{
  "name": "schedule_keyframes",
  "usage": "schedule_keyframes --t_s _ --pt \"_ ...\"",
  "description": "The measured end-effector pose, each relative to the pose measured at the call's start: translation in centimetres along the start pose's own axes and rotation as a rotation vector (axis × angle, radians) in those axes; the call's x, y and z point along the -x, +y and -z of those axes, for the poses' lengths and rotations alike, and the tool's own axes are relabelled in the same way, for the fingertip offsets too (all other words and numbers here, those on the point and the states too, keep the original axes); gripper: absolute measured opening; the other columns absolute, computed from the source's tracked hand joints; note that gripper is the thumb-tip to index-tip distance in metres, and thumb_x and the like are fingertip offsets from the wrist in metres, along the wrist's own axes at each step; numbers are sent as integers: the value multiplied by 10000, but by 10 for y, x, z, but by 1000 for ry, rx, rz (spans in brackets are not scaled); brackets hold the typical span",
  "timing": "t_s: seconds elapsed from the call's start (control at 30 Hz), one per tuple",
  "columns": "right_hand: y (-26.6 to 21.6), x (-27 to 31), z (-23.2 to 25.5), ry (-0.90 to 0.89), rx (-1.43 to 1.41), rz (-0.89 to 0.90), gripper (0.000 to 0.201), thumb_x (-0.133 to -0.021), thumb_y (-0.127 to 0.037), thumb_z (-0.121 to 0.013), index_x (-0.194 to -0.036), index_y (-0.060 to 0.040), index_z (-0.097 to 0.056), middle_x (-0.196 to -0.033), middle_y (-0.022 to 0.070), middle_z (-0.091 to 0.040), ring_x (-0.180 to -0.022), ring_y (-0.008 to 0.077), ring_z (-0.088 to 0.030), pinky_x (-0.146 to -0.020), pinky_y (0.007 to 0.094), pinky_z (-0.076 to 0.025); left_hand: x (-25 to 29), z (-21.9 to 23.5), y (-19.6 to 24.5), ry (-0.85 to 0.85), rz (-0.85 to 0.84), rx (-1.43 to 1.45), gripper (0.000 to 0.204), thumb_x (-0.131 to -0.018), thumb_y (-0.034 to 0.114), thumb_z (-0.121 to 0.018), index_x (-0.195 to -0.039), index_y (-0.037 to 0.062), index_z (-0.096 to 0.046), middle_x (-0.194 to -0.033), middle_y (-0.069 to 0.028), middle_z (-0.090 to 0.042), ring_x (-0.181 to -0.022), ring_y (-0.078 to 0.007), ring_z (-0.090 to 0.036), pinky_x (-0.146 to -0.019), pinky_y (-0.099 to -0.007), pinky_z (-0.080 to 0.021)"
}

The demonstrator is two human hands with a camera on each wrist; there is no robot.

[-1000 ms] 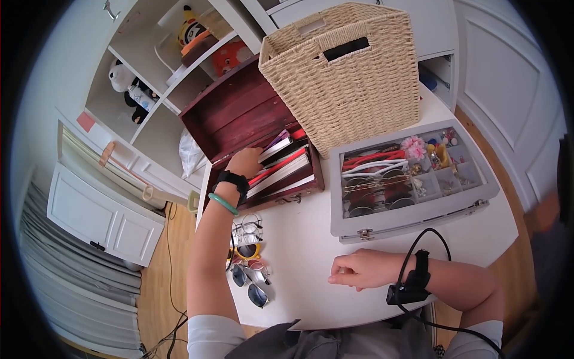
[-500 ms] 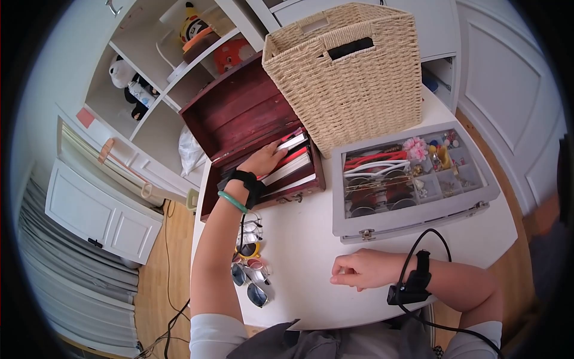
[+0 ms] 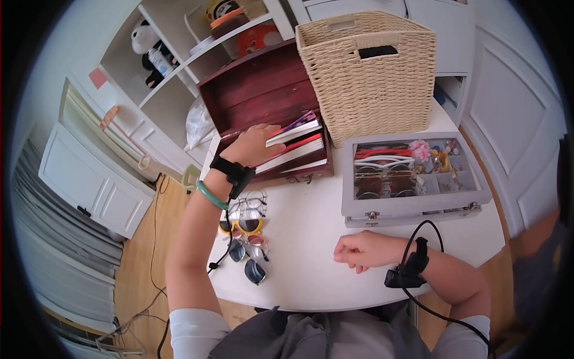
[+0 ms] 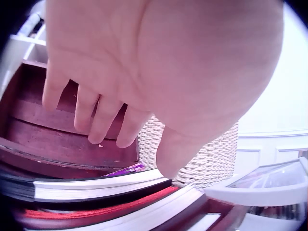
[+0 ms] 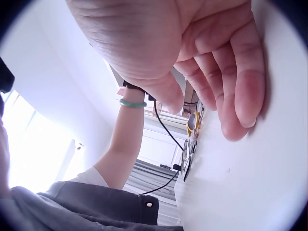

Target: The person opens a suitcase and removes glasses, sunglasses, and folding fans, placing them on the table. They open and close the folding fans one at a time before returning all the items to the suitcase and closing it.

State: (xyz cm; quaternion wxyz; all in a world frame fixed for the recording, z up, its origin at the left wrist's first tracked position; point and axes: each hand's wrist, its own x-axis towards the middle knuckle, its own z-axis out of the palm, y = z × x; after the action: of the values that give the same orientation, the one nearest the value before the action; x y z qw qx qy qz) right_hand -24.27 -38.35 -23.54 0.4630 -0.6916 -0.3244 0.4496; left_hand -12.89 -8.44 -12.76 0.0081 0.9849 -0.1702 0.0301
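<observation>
A dark red wooden box (image 3: 257, 90) stands with its lid up, holding several books (image 3: 297, 147) with their white page edges upward. My left hand (image 3: 254, 145) is over the left part of these books, its fingers extended and holding nothing. In the left wrist view its palm (image 4: 144, 57) and spread fingers appear above a black-covered book (image 4: 91, 188) and a red one. My right hand (image 3: 368, 248) rests on the white table (image 3: 305, 239), fingers loosely bent and nothing in them. Several pairs of glasses (image 3: 254, 272) lie in a column in front of the box.
Behind and right of the box stands a tall woven basket (image 3: 371, 90). A grey glass-lidded case (image 3: 412, 206) with sunglasses and jewellery sits at the table's right. Black cables (image 3: 433, 305) run from both wrists. Shelves (image 3: 197, 66) with plush toys stand beyond the table.
My left hand went from reaching down by the books' left end to lying spread across their tops, then shifted slightly back left. The right hand stays put. The head view has tilted.
</observation>
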Motion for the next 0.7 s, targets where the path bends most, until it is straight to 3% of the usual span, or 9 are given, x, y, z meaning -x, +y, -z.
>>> schedule_keyframes --t_s 0.13,0.2,0.3,0.5,0.57,0.7 --pt "2 -2 2 -12 -15 -20 319 -930 -308 -501 -1033 -10 -547 -748 75 -584 -633 131 -611 -543 246 -505 50 21 8 65 -39 13 502 -832 304 -603 -1213 -7 -508 -1196 -200 -531 -1129 -334 -491 -962 -375 -390" --pt "-2 -2 2 -4 -16 -26 319 -937 -298 -490 -1042 0 -539 -755 83 -585 -637 142 -618 -544 247 -507 77 28 7 107 -70 32 473 -822 319 -599 -1196 36 -540 -1177 -188 -549 -1107 -341 -503 -949 -390 -403" --pt "-3 -2 4 15 -19 -45 331 -937 -298 -490 -1046 11 -534 -757 94 -585 -627 154 -624 -536 252 -510 120 38 10 69 35 71 457 -816 247 -621 -1189 0 -526 -1115 -187 -565 -1041 -320 -543 -896 -352 -433" --pt "-6 -5 8 21 -63 -84 336 -943 -277 -482 -1102 17 -517 -761 112 -596 -607 172 -632 -518 255 -512 190 10 -25 148 128 210 429 -848 251 -619 -1190 5 -539 -1111 -160 -590 -1022 -270 -567 -859 -344 -445" --pt "-10 -4 6 36 -57 -117 319 -947 -255 -475 -1113 14 -519 -768 111 -603 -607 167 -633 -520 256 -512 206 0 -34 217 259 408 406 -832 253 -630 -1140 -7 -575 -1110 -175 -598 -1001 -285 -584 -853 -335 -458" --pt "-10 -6 5 47 -62 -110 345 -935 -282 -492 -1112 13 -519 -751 106 -602 -606 168 -634 -514 255 -513 218 -26 -63 277 353 561 392 -848 242 -624 -1137 -20 -577 -1100 -151 -618 -1014 -251 -589 -857 -337 -465"
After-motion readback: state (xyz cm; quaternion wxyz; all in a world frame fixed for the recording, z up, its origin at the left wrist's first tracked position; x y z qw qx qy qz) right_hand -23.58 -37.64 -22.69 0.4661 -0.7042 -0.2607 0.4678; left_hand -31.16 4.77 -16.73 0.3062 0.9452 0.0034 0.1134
